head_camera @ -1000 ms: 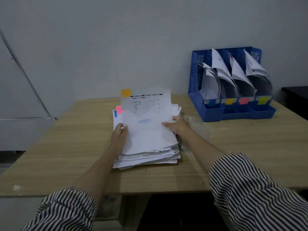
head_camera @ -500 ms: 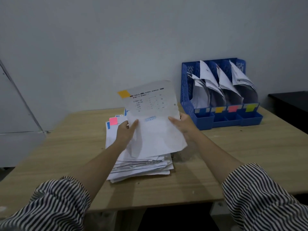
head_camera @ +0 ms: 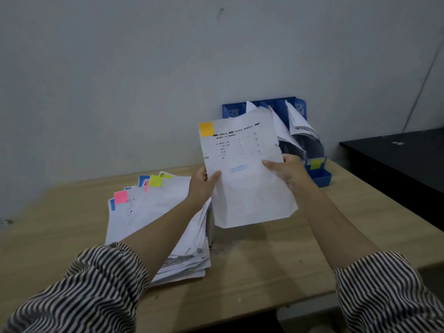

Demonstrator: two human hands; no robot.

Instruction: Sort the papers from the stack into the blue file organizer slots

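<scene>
I have the white printed sheet with an orange sticky tab at its top left corner lifted clear of the table, between the loose stack of white papers with coloured tabs and the blue plastic file organizer against the wall. To file it well, I judge I should match that orange tab to the slot label of the same colour; only 1 yellow-green label shows now (the sheet itself hides the others), so I would lower or tilt the paper first to read them. Then I would keep the sheet taut between both hands, bring its bottom edge over the chosen slot, and slide it down behind the papers already standing there, so it does not buckle or catch their curled tops. My left hand pinches the sheet's left edge, thumb on the printed face and fingers behind. My right hand grips the right edge the same way, thumb laid across the front. Neither hand touches anything else.
</scene>
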